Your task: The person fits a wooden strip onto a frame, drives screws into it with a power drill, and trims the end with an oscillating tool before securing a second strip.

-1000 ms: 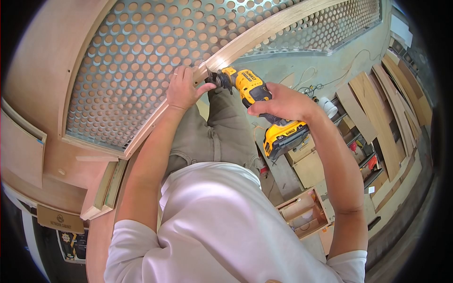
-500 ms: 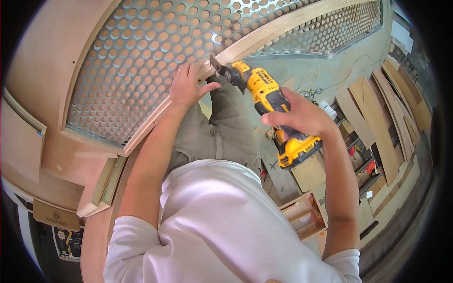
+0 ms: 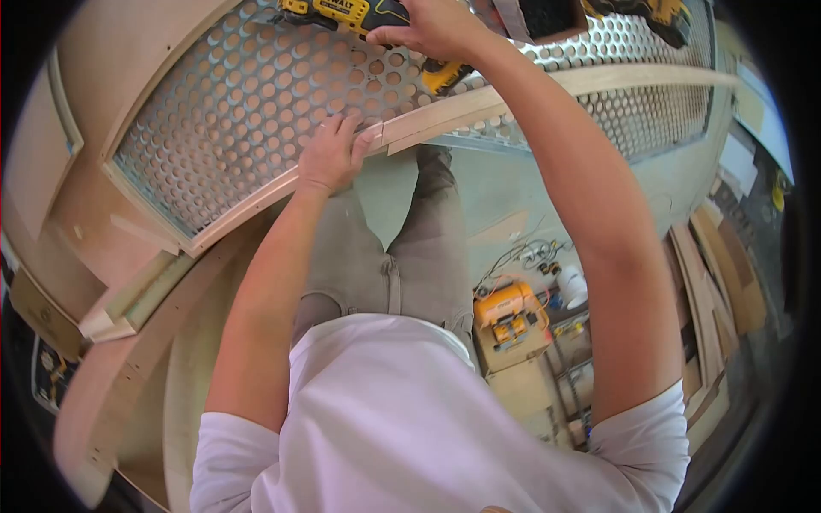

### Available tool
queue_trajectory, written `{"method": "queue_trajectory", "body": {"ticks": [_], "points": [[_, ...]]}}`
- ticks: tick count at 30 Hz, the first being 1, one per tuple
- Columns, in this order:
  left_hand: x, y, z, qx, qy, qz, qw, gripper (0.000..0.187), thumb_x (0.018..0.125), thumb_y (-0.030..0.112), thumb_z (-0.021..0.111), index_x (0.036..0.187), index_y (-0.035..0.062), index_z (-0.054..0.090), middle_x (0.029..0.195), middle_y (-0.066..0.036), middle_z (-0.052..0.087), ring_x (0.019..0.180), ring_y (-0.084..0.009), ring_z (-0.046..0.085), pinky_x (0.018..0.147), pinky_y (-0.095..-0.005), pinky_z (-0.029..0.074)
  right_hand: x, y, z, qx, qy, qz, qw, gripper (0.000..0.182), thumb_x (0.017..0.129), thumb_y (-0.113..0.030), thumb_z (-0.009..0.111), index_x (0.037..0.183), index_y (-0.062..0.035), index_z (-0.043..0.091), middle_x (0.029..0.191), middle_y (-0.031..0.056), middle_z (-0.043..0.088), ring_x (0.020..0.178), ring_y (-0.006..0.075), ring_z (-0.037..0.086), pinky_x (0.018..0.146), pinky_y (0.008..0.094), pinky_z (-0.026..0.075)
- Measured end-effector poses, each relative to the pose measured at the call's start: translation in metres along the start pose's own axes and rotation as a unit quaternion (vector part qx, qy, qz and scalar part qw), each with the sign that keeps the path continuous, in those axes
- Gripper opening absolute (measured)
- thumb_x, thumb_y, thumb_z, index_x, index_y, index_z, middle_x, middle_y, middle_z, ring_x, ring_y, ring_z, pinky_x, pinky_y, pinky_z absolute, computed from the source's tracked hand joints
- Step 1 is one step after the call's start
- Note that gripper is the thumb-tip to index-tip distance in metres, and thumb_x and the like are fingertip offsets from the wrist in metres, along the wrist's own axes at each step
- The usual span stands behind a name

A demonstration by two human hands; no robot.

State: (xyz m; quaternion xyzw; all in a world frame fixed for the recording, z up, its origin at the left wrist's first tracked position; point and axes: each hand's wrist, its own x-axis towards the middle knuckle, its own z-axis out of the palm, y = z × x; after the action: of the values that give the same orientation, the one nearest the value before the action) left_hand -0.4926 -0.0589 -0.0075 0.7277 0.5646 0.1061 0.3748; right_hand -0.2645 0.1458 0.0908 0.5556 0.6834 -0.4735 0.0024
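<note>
My right hand (image 3: 440, 30) is closed around a yellow and black cordless oscillating multi-tool (image 3: 342, 12), held over the perforated metal sheet (image 3: 256, 94) near the top edge of view. Its blade end points left and is hard to make out. My left hand (image 3: 332, 152) is bent over the pale wooden rail (image 3: 274, 190) along the sheet's near edge, fingers on top and thumb beside them. To its right, the rail meets a curved wooden strip (image 3: 453, 111) at a visible joint.
A dark open container (image 3: 547, 15) and another yellow and black power tool (image 3: 654, 15) are at the top right. Below lie an orange case (image 3: 511, 315), tangled cables (image 3: 526, 255) and, at right, several wooden boards (image 3: 723, 274). A curved wooden frame (image 3: 141, 376) stands at left.
My right hand has carried the multi-tool up and away from the rail joint, over the metal sheet. My left hand stays on the rail, its thumb drawn closer. The view has shifted.
</note>
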Motion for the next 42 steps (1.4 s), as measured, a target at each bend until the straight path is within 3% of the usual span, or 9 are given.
{"method": "queue_trajectory", "body": {"ticks": [4,7,11,18,23,26,29,38,42], "points": [[-0.011,0.002,0.005,0.079,0.014,-0.012,0.997,0.03,0.102,0.038,0.055,0.113,0.0128,0.067,0.104,-0.012,0.065,0.096,-0.0347,0.065,0.083,-0.0469,0.054,0.018,0.061,0.042,-0.02,0.055,-0.058,0.997,0.05,0.087,-0.035,0.078,0.124,-0.0044,0.065,0.115,0.0293,0.069,0.107,0.0375,0.069,0.089,0.0463,0.054],[0.004,0.006,0.001,0.106,0.038,-0.012,0.994,0.026,0.103,0.034,0.054,0.111,0.013,0.068,0.101,-0.011,0.065,0.094,-0.034,0.065,0.081,-0.0466,0.054,-0.023,0.087,0.056,-0.107,0.244,-0.13,0.955,0.046,0.088,-0.038,0.078,0.122,-0.0091,0.067,0.101,0.0166,0.071,0.095,0.0403,0.067,0.08,0.049,0.054],[0.001,0.003,0.005,0.12,0.045,-0.013,0.992,0.025,0.103,0.03,0.052,0.115,0.0134,0.068,0.101,-0.011,0.064,0.095,-0.0338,0.064,0.08,-0.0457,0.053,-0.127,0.132,0.007,-0.106,0.204,-0.17,0.958,0.04,0.087,-0.028,0.08,0.122,-0.0114,0.069,0.104,0.0174,0.069,0.099,0.0387,0.065,0.084,0.047,0.054],[-0.004,0.01,0.013,0.165,0.113,-0.006,0.98,0.023,0.102,0.029,0.056,0.116,0.0154,0.068,0.102,-0.009,0.064,0.09,-0.0346,0.062,0.079,-0.0444,0.052,-0.179,0.284,-0.064,-0.376,0.106,-0.138,0.91,0.089,0.073,-0.036,0.089,0.148,-0.0122,0.047,0.133,0.015,0.054,0.125,0.0361,0.052,0.107,0.0501,0.04],[-0.031,0.081,0.057,0.274,0.391,-0.108,0.872,0.029,0.092,0.036,0.07,0.106,0.0112,0.066,0.097,-0.007,0.063,0.084,-0.0311,0.06,0.072,-0.0392,0.047,-0.164,0.341,-0.096,-0.443,0.097,-0.147,0.879,0.083,0.073,-0.033,0.087,0.142,-0.0071,0.049,0.124,0.0131,0.056,0.119,0.033,0.053,0.104,0.0453,0.043],[-0.052,0.147,0.126,-0.173,0.339,-0.351,0.856,0.038,0.094,0.043,0.072,0.106,0.0076,0.064,0.097,-0.009,0.064,0.078,-0.0246,0.061,0.07,-0.0394,0.049,-0.167,0.335,-0.095,-0.484,0.058,-0.123,0.864,0.078,0.074,-0.027,0.085,0.14,-0.0049,0.049,0.12,0.0136,0.056,0.116,0.0334,0.053,0.102,0.0446,0.044],[-0.037,0.18,0.153,-0.579,0.254,-0.43,0.645,0.049,0.095,0.046,0.072,0.118,0.0041,0.062,0.104,-0.008,0.067,0.075,-0.0178,0.063,0.072,-0.0385,0.053,-0.178,0.32,-0.1,-0.486,-0.011,-0.13,0.864,0.077,0.071,-0.02,0.085,0.137,-0.0034,0.049,0.116,0.016,0.056,0.111,0.0356,0.055,0.097,0.0464,0.046],[-0.037,0.202,0.11,-0.81,0.366,-0.244,0.387,0.04,0.101,0.032,0.063,0.132,0.0097,0.051,0.114,-0.011,0.064,0.105,-0.0247,0.066,0.094,-0.0397,0.056,-0.27,0.273,-0.086,-0.346,-0.063,-0.128,0.927,0.061,0.072,-0.006,0.071,0.131,-0.005,0.058,0.109,0.0205,0.065,0.1,0.0423,0.063,0.088,0.0489,0.054],[-0.04,0.192,0.113,-0.789,0.319,-0.242,0.466,0.03,0.099,0.029,0.067,0.117,0.0077,0.055,0.102,-0.008,0.064,0.095,-0.0227,0.069,0.086,-0.039,0.058,-0.307,0.271,-0.076,-0.266,-0.07,-0.055,0.96,0.053,0.074,-0.007,0.071,0.126,-0.0098,0.061,0.102,0.0238,0.071,0.093,0.0438,0.069,0.081,0.0506,0.055]]}}
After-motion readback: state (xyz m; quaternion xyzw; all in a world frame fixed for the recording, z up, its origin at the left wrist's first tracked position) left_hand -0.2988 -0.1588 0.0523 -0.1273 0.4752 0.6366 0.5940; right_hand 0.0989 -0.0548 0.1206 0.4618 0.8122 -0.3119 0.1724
